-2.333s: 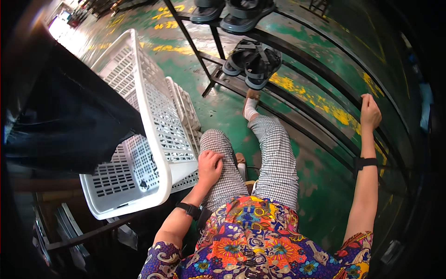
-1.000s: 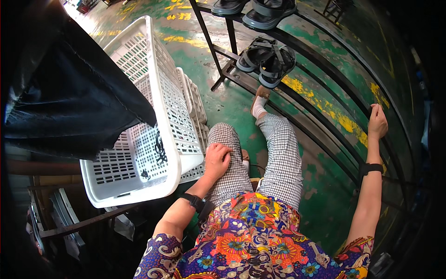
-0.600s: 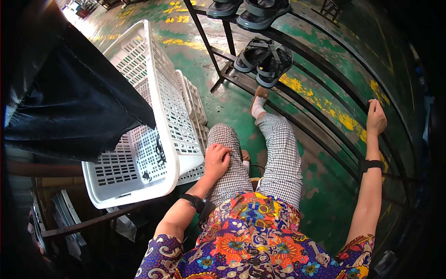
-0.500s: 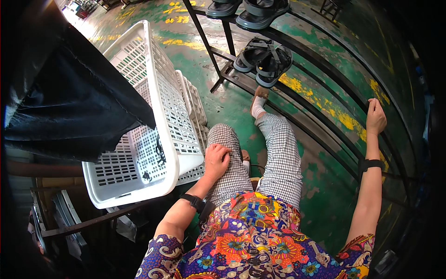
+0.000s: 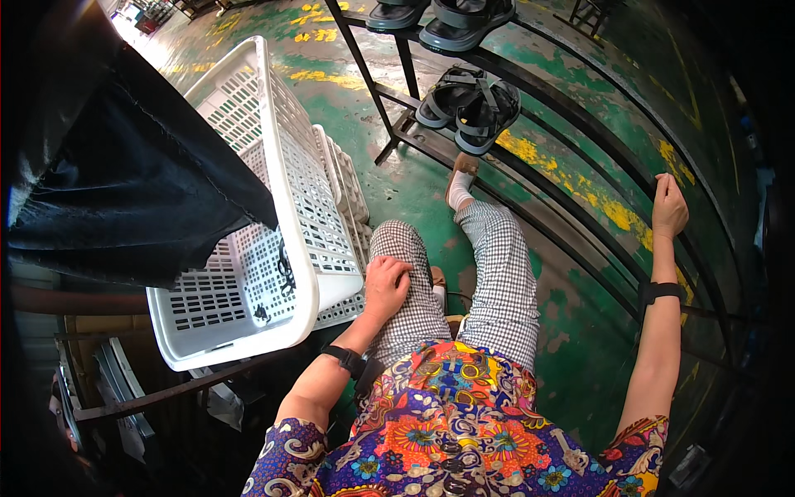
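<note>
Head view: a seated person is seen from above.
Left hand (image 5: 387,280): laid flat, fingers loosely spread, on the checked-trouser knee (image 5: 406,248); nothing is held.
Right hand (image 5: 669,207): curled around the dark metal rack rail (image 5: 580,217).
White perforated plastic basket (image 5: 298,207): just left of the left hand.

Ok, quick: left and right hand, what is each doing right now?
Left hand: open, empty, resting flat on the left knee.
Right hand: closed on the rail, holding nothing else.

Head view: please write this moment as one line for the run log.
left hand: flat on left knee | right hand: gripping dark rail | white basket: beside left knee | sandals: on rack
</note>
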{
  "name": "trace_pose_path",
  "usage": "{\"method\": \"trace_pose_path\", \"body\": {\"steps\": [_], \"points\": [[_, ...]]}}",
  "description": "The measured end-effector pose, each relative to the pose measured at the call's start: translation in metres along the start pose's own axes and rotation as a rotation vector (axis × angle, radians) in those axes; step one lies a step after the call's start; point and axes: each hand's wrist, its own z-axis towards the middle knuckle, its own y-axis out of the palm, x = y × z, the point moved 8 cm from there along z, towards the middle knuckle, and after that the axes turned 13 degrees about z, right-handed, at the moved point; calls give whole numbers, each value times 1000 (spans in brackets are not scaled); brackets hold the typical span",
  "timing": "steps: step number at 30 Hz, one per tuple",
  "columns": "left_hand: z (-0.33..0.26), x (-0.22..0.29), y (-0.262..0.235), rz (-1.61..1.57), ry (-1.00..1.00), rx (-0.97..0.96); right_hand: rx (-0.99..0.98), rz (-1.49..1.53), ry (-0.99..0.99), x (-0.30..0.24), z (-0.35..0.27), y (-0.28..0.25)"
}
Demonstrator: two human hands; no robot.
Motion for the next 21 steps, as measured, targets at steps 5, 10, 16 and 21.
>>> {"method": "trace_pose_path", "body": {"steps": [5, 10, 16, 21], "points": [[0, -1, 0, 7, -4, -3, 8, 7, -26, -1, 0, 1], [1, -1, 0, -3, -4, -3, 21, 21, -49, 0, 0, 1], [1, -1, -1, -16, -5, 6, 18, 20, -47, 1, -1, 0], [1, -2, 0, -19, -22, -15, 10, -2, -28, 2, -1, 0]]}}
